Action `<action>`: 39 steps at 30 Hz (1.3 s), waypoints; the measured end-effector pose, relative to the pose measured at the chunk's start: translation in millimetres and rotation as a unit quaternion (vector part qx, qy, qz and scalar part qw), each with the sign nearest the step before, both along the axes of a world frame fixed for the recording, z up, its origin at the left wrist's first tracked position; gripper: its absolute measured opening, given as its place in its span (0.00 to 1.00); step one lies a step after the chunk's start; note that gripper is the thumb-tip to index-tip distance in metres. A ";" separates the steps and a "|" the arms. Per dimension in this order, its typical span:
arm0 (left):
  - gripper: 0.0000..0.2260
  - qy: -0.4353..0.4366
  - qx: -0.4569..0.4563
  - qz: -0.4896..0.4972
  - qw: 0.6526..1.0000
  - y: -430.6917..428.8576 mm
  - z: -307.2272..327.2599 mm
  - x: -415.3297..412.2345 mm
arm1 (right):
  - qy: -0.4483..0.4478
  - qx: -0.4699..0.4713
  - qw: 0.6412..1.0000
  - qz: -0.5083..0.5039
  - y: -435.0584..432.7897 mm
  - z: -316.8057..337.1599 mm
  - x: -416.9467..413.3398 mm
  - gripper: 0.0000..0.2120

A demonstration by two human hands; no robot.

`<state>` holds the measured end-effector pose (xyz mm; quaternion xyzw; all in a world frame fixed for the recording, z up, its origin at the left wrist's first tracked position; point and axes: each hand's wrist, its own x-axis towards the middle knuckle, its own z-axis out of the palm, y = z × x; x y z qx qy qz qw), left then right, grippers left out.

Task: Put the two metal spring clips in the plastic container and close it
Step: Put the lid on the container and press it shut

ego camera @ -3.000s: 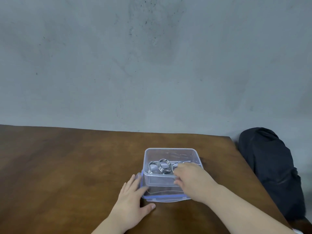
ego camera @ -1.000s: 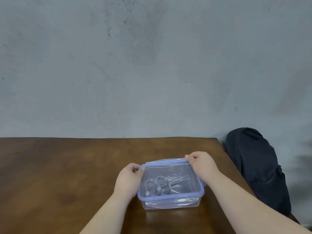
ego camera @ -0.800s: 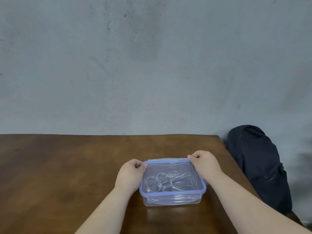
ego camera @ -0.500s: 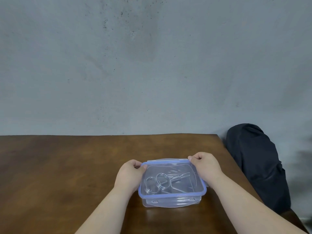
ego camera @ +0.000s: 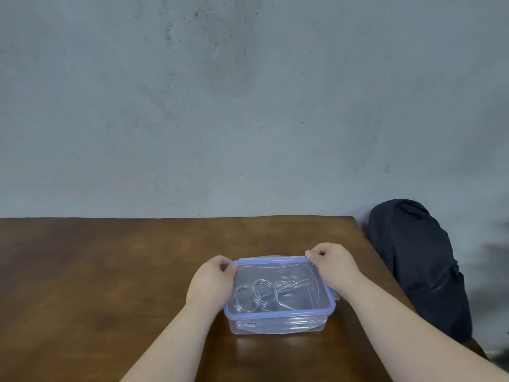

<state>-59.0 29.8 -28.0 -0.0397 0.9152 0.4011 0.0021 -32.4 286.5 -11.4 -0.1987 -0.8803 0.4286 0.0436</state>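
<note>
A clear plastic container (ego camera: pixel 278 325) stands on the brown table, with its blue-rimmed clear lid (ego camera: pixel 286 312) lying on top. Two metal spring clips (ego camera: pixel 257 293) with round wire loops lie inside, seen through the lid. My left hand (ego camera: pixel 212 282) grips the lid's far left corner. My right hand (ego camera: pixel 332 264) grips its far right corner. The lid's far side flap (ego camera: pixel 268 257) sticks up between my hands.
The wooden table (ego camera: pixel 110 271) ends at a grey concrete wall behind and has its right edge just past my right arm. A black bag (ego camera: pixel 413 263) leans beside that right edge.
Three seconds ago the container was open with my right hand inside it. Since then the lid has been set on top, and both hands have stayed on its far corners.
</note>
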 end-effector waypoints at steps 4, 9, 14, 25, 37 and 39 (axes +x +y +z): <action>0.07 0.012 0.010 0.000 1.000 -0.6 1.4 0.5 | -0.001 -0.009 1.000 -0.004 0.4 -0.1 -0.4 0.13; 0.08 0.001 0.003 -0.002 1.000 -0.7 1.2 -4.3 | 0.001 -0.019 1.000 -0.005 1.5 -0.4 -3.5 0.14; 0.08 -0.001 -0.003 -0.003 1.000 0.1 -1.2 -3.7 | 0.012 -0.021 1.000 -0.004 1.3 -7.0 -2.2 0.15; 0.07 -0.027 0.073 -0.001 0.997 3.7 -4.2 -3.8 | 0.018 -0.095 0.995 -0.001 3.7 -13.6 -0.3 0.15; 0.14 -0.102 0.385 -0.026 0.917 13.6 -13.7 -3.7 | 0.085 -0.421 0.903 0.007 1.5 -41.8 -4.2 0.14; 0.16 -0.108 0.433 -0.030 0.895 12.0 -20.6 -7.3 | 0.097 -0.494 0.864 -0.003 0.8 -48.1 -4.0 0.14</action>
